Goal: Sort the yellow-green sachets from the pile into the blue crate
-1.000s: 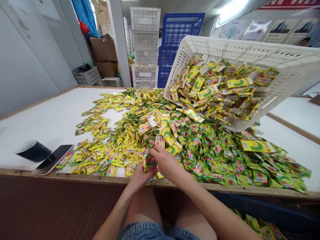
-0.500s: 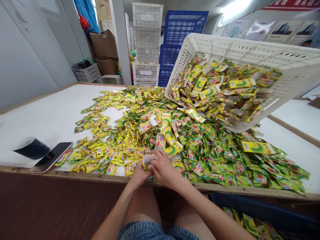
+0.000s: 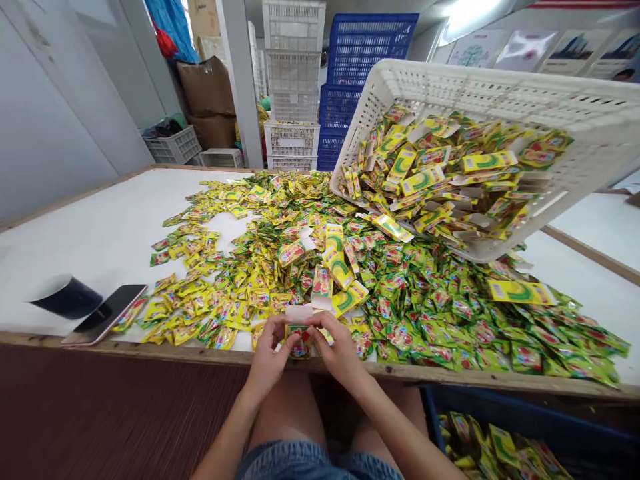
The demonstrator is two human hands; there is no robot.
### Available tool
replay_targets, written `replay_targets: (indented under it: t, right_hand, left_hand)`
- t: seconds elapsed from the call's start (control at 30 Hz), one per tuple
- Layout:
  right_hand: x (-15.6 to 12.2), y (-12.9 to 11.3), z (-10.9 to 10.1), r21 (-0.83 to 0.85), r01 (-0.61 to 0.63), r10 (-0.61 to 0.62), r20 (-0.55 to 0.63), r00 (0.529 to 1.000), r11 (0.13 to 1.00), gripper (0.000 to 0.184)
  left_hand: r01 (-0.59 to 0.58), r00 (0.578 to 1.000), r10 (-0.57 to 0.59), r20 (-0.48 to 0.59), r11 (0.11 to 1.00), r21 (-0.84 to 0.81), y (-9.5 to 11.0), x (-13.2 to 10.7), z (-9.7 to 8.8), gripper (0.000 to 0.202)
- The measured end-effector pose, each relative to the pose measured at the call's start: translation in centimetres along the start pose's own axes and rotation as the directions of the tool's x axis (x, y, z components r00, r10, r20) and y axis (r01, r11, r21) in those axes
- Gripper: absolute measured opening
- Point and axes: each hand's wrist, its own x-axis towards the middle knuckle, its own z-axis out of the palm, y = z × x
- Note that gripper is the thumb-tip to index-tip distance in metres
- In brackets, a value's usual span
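Observation:
At the table's near edge my left hand [image 3: 267, 357] and my right hand [image 3: 340, 350] both pinch one small yellow carton box [image 3: 299, 328]. Its white top flap stands open and red-and-green sachets show inside it. The fingers of both hands curl round the box's sides. Just beyond the hands lies a wide heap of yellow and green sachets [image 3: 310, 267] mixed with flat yellow cartons [image 3: 517, 291].
A white plastic crate [image 3: 500, 100] full of flat cartons leans tilted over the heap at the right. A phone [image 3: 105, 313] and a dark roll [image 3: 65, 298] lie at the left. A blue bin [image 3: 500, 433] with filled boxes sits lower right. Stacked crates stand behind.
The hands drew back from the heap to the table edge with the box. The box's white flap has come open and now stands up between the fingers.

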Motion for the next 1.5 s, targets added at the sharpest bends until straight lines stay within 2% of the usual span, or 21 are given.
replay_targets:
  t: [0.07, 0.17, 0.23, 0.33, 0.47, 0.6, 0.73, 0.83, 1.03, 1.17, 1.3, 1.37, 1.4, 1.43, 1.5]
  right_hand:
    - [0.2, -0.3, 0.0, -0.018, 0.029, -0.028, 0.027, 0.999, 0.999, 0.017]
    - [0.4, -0.5, 0.2, 0.007, 0.030, -0.030, 0.012, 0.999, 1.000, 0.018]
    - [0.4, -0.6, 0.3, 0.045, 0.008, -0.006, -0.031, 0.999, 0.999, 0.017]
    - [0.4, -0.5, 0.4, 0.063, -0.018, 0.022, -0.065, 0.998, 0.998, 0.025]
    - [0.4, -0.4, 0.2, 0.015, 0.044, -0.044, -0.021, 0.999, 0.999, 0.011]
    - [0.0, -0.6, -0.1, -0.033, 0.074, -0.073, 0.010, 0.997, 0.997, 0.010]
    - [0.0, -1.0, 0.1, -0.073, 0.042, -0.044, -0.021, 0.999, 0.996, 0.013]
    - [0.6, -1.4, 0.4, -0.138, 0.004, -0.010, -0.046, 0.999, 0.990, 0.014]
    - [1.1, -1.2, 0.1, -0.191, -0.024, 0.014, -0.051, 0.999, 0.981, 0.013]
    - [0.1, 0.3, 0.7, -0.108, 0.031, -0.037, -0.054, 0.998, 0.994, 0.014]
    - [-0.7, 0.6, 1.7, -0.019, 0.013, -0.015, -0.103, 0.995, 1.000, 0.017]
    - [-1.4, 0.0, 0.7, -0.025, -0.003, 0.000, -0.129, 0.992, 1.000, 0.018]
    - [-2.0, -0.3, -0.6, -0.056, -0.018, 0.010, -0.148, 0.989, 0.998, 0.019]
    - [-2.9, -0.6, -2.4, -0.107, -0.046, 0.027, -0.170, 0.985, 0.993, 0.020]
    - [-5.4, -0.7, -7.6, -0.275, -0.146, 0.083, -0.228, 0.970, 0.950, 0.021]
  left_hand:
    - [-0.012, 1.000, 0.011, 0.014, 0.997, 0.078, 0.1, 0.0, -0.3, 0.015]
    - [-0.023, 1.000, 0.021, 0.013, 0.989, 0.144, 0.5, 0.3, -0.3, 0.012]
    - [-0.035, 0.999, 0.038, -0.036, 0.995, 0.093, 0.7, 0.4, 0.0, 0.015]
    - [-0.053, 0.994, 0.050, -0.095, 0.998, -0.030, 0.9, 0.3, 0.3, 0.030]
    - [-0.110, 0.994, 0.111, -0.020, 0.993, 0.030, 1.3, 0.1, 0.2, 0.014]
    - [-0.142, 0.990, 0.142, 0.003, 0.986, 0.087, 1.8, -0.1, -0.1, 0.014]
    - [-0.105, 0.992, 0.115, -0.060, 0.984, 0.145, 2.2, 0.1, 0.1, 0.014]
    - [-0.061, 0.995, 0.075, -0.069, 0.982, 0.180, 2.3, 0.7, 0.3, 0.015]
    - [-0.043, 0.996, 0.055, -0.069, 0.985, 0.167, 1.6, 1.4, -0.1, 0.015]
    - [-0.090, 0.995, 0.095, -0.028, 0.987, 0.136, 0.5, 1.2, -0.5, 0.015]
    - [-0.085, 0.996, 0.087, -0.007, 0.985, 0.151, 0.1, 0.7, -0.5, 0.016]
    - [-0.057, 0.998, 0.056, 0.012, 0.992, 0.113, 0.1, 0.4, -0.5, 0.024]
    - [-0.042, 0.999, 0.041, 0.013, 0.995, 0.087, 0.1, 0.3, -0.6, 0.030]
    - [-0.026, 1.000, 0.026, 0.006, 0.997, 0.073, 0.1, 0.2, -0.7, 0.034]
    - [0.010, 1.000, -0.006, -0.031, 0.991, 0.135, 0.1, 0.2, -0.8, 0.034]
